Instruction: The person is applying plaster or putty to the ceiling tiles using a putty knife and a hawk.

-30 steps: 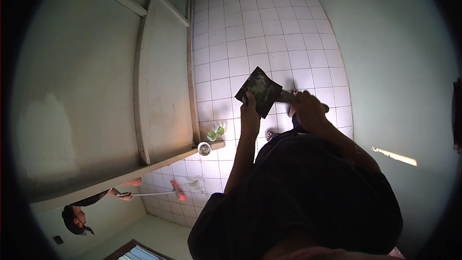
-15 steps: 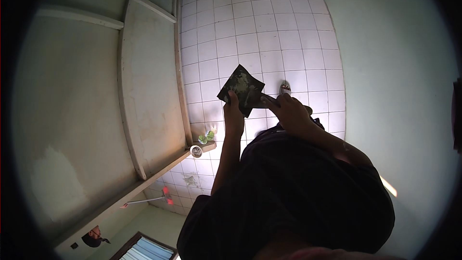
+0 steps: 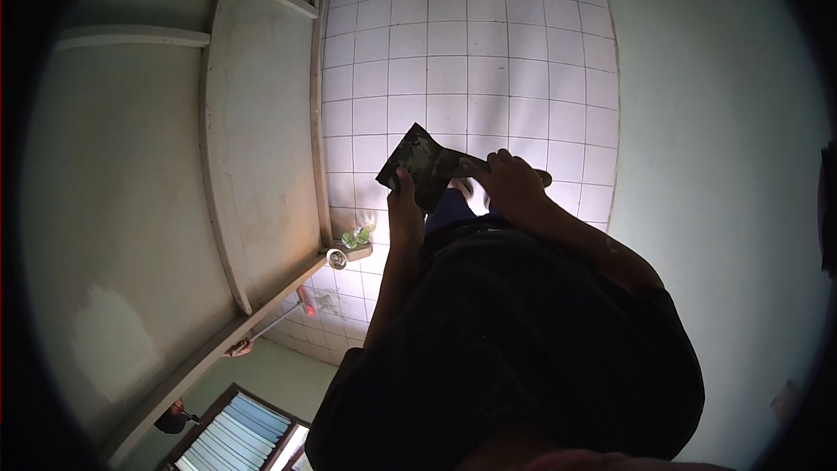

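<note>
My left hand [image 3: 404,209] is closed on a dark, square, thin plate [image 3: 418,155] blotched with pale smears, its thumb lying over the face. In my right hand [image 3: 513,185] is the handle of a putty knife [image 3: 448,162]; its rounded handle end sticks out beyond my fist. The knife's dark, widening blade lies against the plate's right side, and its front edge is hard to make out against the plate. Both are held in front of my body, above the tiled floor.
A plain pale wall [image 3: 697,174] runs along my right, a framed panel wall [image 3: 261,131] along my left. By its foot stand a white cup [image 3: 336,259] and a green-leaved thing [image 3: 356,237]. Beyond it a person's hand [image 3: 237,347] holds a red-headed broom [image 3: 307,302].
My body and view have shifted forward over the tiles. The plate and knife stay together, the knife now more level. The other person's broom has moved to a new angle.
</note>
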Motion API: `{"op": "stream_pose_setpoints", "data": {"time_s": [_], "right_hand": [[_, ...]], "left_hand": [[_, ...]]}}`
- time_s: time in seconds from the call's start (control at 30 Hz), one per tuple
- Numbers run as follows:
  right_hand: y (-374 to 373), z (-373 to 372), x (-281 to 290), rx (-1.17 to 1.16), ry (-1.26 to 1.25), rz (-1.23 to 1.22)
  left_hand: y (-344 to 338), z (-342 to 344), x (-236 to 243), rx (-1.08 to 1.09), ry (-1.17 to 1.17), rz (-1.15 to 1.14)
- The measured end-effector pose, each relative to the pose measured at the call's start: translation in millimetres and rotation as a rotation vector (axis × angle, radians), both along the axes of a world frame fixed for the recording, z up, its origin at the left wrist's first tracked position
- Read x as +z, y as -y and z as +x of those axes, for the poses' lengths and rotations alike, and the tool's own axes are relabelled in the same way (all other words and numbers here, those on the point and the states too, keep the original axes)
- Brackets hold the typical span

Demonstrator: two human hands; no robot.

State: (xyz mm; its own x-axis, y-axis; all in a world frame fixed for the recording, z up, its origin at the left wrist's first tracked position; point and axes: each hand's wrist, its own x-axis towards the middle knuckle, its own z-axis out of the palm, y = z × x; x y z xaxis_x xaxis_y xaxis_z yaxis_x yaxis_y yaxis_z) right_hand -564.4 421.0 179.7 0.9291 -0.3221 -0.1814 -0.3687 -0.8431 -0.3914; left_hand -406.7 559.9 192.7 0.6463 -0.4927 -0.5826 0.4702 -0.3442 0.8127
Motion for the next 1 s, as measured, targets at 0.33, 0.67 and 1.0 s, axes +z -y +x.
{"op": "stream_pose_setpoints", "data": {"time_s": [0.33, 0.67, 1.0], "right_hand": [[67, 93, 21, 0.057, -0.042, -0.063], [93, 199, 42, 0.007, -0.025, -0.114], [133, 250, 23, -0.014, -0.030, -0.021]], "left_hand": [[67, 97, -23, -0.029, -0.009, -0.088], [115, 208, -8, -0.074, -0.020, -0.117], [158, 260, -22, -0.042, -0.059, -0.141]]}}
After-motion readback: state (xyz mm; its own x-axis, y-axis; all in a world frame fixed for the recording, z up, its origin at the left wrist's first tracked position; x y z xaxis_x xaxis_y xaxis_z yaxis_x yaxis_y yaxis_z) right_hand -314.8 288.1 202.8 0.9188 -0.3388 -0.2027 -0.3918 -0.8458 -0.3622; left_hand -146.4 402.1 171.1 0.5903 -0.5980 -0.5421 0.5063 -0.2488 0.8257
